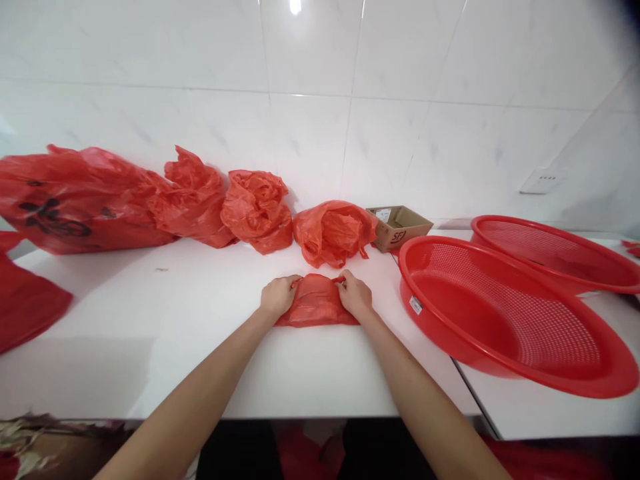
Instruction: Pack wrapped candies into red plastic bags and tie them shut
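A small red plastic bag (316,302) lies flattened on the white table (165,320) in front of me. My left hand (278,295) is closed on the bag's left top corner. My right hand (355,294) is closed on its right top corner, pinching the handle. Both hands rest on the table with the bag stretched between them.
Along the tiled wall lie several crumpled red bags (256,210), the largest at the far left (75,200), and a small cardboard box (399,227). Two red perforated plastic baskets (505,313) (555,253) sit to the right. Another red bag (25,300) overlaps the left edge.
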{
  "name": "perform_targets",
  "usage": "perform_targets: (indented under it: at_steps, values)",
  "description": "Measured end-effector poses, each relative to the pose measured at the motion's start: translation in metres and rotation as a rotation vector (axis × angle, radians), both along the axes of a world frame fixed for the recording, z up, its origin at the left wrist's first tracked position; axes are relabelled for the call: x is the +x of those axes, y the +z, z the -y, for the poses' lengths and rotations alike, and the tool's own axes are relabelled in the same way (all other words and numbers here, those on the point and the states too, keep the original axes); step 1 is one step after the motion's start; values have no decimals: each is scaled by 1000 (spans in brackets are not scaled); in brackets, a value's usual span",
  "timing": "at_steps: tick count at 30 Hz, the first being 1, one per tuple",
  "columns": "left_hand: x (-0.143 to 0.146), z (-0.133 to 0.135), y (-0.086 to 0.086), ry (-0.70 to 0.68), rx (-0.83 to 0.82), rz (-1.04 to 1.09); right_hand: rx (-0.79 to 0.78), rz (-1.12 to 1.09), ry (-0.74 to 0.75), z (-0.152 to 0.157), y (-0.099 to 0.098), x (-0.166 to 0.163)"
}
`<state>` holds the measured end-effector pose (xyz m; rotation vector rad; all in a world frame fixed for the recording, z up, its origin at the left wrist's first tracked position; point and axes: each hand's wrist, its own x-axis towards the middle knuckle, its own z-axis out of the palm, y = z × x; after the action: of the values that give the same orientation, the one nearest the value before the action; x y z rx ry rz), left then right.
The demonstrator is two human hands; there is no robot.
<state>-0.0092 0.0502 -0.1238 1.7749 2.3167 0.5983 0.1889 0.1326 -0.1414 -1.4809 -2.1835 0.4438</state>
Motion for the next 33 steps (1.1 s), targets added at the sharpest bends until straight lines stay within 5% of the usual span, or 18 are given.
perform_targets:
  at_steps: [7,11,15,21,33]
  values:
    - [-3,5,-9,-19,95,188,32,8,-1,-1,-2,5]
    - [-5,5,-12,8,183,436,23,-184,64,-1,-5,12]
    - [-15,3,-7,25,225,781,-23,-430,104,-5,-7,20]
    - [-39,18,5,149,182,1110,0,-500,21,-14,-7,32]
    - [-51,20,33,337,-202,1022,-27,-572,47,-11,-2,41]
